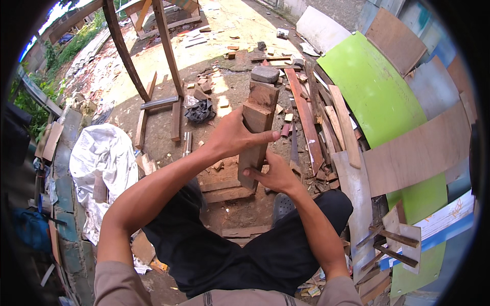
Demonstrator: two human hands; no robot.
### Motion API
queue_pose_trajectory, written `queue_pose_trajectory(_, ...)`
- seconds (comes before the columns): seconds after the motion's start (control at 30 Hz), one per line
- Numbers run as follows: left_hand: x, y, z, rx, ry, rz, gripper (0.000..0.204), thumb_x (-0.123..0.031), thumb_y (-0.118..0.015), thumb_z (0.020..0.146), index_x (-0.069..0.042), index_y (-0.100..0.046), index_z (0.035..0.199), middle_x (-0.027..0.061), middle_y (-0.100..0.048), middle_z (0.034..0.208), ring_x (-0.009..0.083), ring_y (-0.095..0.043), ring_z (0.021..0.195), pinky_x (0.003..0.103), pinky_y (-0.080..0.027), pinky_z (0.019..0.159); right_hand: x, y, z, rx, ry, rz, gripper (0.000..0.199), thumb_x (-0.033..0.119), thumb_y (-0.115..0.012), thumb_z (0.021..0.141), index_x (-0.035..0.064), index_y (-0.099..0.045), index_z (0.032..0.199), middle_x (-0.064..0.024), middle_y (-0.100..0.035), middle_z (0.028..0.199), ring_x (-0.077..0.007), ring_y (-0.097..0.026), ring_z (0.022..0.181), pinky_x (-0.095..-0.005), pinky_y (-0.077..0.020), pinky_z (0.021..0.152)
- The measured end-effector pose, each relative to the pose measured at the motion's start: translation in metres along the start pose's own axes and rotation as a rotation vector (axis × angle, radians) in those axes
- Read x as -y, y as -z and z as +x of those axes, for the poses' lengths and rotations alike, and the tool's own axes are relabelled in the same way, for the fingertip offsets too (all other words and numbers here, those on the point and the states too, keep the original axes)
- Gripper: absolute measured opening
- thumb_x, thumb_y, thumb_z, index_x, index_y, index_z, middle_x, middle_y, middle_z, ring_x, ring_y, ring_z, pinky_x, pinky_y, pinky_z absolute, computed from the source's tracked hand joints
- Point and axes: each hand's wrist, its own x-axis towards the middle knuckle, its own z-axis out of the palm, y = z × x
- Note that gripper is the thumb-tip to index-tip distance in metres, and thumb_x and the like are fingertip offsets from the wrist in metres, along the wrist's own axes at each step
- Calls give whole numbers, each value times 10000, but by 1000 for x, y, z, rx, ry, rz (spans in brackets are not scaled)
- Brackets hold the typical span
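Observation:
Between my knees I hold a thick wooden block [256, 118], tilted upward, with a stepped cut at its far end. My left hand [236, 136] is closed around its upper part, the thumb stretched across the near face. Lower down, my right hand [278, 174] grips the block from the right, with its thumb on the near face. Under it, short wooden boards [224, 192] lie on the dirt, with sawdust-coloured crumbs about them. The block hides part of the ground and some of my fingers.
A grey stone [265, 75] and scattered offcuts lie ahead. Long planks [304, 120] and a green panel [375, 81] line the right side. At left are a white sack [102, 163], a black plastic bag [200, 111] and an upright wooden frame [168, 48].

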Motion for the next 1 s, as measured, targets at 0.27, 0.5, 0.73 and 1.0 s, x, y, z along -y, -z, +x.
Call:
queue_pose_trajectory(0.27, -19, 2, -6, -77, 71, -108, 595, -505, -660, 970, 43, -626, 1200, 143, -707, 1083, 193, -669, 1000, 334, -546, 875, 21, 13, -9, -44, -143, 249, 532, 334, -783, 893, -37, -614, 1235, -149, -714, 1089, -228, -689, 985, -361, -540, 879)
queue_pose_trajectory(0.5, -27, 19, -4, -122, -13, -323, 350, -301, -588, 1001, 41, -657, 1021, 59, -651, 871, 114, -606, 816, 309, -536, 735, 12, 26, -10, 45, -73, 319, 476, 211, -778, 883, -33, -594, 1248, -82, -680, 1101, -145, -630, 996, -302, -507, 890)
queue_pose_trajectory(0.73, -36, 36, -9, -121, -87, -258, 301, -254, -612, 987, 38, -685, 988, 50, -679, 856, 88, -603, 802, 277, -508, 712, 17, 33, -13, 43, 14, 288, 500, 175, -751, 835, -55, -600, 1253, -166, -702, 1106, -226, -660, 1026, -353, -503, 933)
queue_pose_trajectory(1.0, -29, 50, -12, -169, -188, -116, 332, -301, -780, 916, 13, -688, 857, -1, -651, 687, 49, -531, 635, 258, -408, 559, 18, 34, -12, 28, 137, 170, 539, 195, -743, 795, -32, -596, 1261, -170, -717, 1039, -257, -683, 957, -358, -513, 883)
